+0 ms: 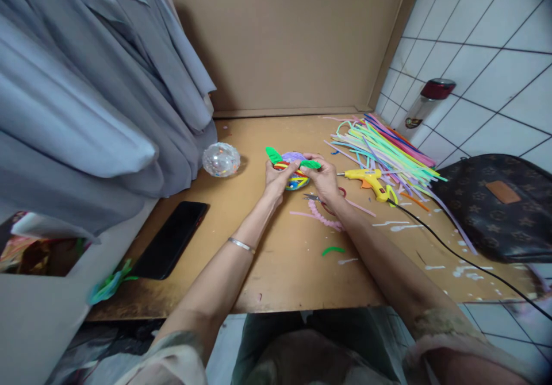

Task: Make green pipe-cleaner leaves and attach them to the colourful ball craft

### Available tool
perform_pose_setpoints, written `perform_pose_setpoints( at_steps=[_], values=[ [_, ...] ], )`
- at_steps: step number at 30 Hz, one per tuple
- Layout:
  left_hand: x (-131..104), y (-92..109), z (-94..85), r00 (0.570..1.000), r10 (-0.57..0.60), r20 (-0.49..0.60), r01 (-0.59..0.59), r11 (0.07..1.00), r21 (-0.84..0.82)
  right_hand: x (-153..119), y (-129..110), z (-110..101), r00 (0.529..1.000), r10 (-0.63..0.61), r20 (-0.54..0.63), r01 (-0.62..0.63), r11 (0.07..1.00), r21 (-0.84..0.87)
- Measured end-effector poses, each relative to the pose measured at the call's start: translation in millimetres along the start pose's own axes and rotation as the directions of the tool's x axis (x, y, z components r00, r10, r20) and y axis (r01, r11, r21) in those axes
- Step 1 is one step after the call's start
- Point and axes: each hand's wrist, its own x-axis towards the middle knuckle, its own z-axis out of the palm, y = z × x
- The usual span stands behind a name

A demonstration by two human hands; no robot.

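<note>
Both hands hold a small round craft piece (297, 183) in blue, yellow, red and purple, with green leaf shapes at its top left and right. My left hand (279, 179) grips its left side, thumb across the front. On the right, my right hand (324, 179) has its fingers closed at the right green leaf (310, 164). Under and beside the right hand lie scissors (311, 197) with red handles, partly hidden, and a pink twisted strip (319, 217). A short green piece (333, 250) rests nearer the table's front edge.
A yellow glue gun (366, 179) with a black cord lies right of the hands, before a heap of coloured pipe cleaners (383, 149). Others: brown bag (509, 207), bottle (425, 106), clear ball (221, 160), black phone (170, 240), grey curtain (86, 86).
</note>
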Motion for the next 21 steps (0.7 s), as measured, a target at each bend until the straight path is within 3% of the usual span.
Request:
perform_pose_setpoints(
  at_steps=[9,17,21],
  values=[
    [-1,-3,2.5,0.999,0.026,-0.04,-0.026,1.0,0.006,0,1,1,1.0,-0.015,0.011,0.015,1.0,0.01],
    [-6,-5,-2.9,0.996,0.077,0.053,-0.08,0.995,0.057,6,7,-7,0.99,0.14,-0.029,-0.134,0.978,0.162],
    [-7,-8,-3.6,0.996,0.07,0.051,-0.072,0.997,0.031,8,11,-11,0.989,0.143,-0.033,-0.135,0.976,0.168]
  ],
)
